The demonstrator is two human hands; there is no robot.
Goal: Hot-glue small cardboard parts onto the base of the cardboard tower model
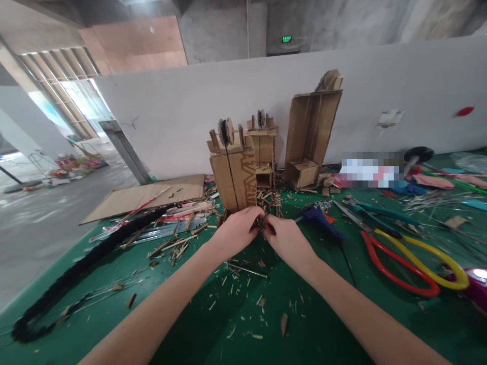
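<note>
Far left on the green counter, a fuzzy black strand snakes back from the near edge, and a flat cardboard sheet lies behind it. Next come loose wooden sticks, scattered beside the forearm.

Now the middle, and here's the action! A cardboard tower stands upright, 1 pulley wheel on top, a dark cord running down its front. The left hand is right at the foot of it, fingers curled in. Behind stands a smaller cardboard tower, with its own wheel.

Just across, the right hand bends its fingertips toward the left's. 2 hands, nearly meeting! What either grip pinches, if anything, I cannot tell; the fingers hide it.

Further right, a tall open cardboard box stands near the white partition; nearer lies a blue glue gun, then teal-handled pliers and big scissors, 1 handle red, 1 yellow.
</note>
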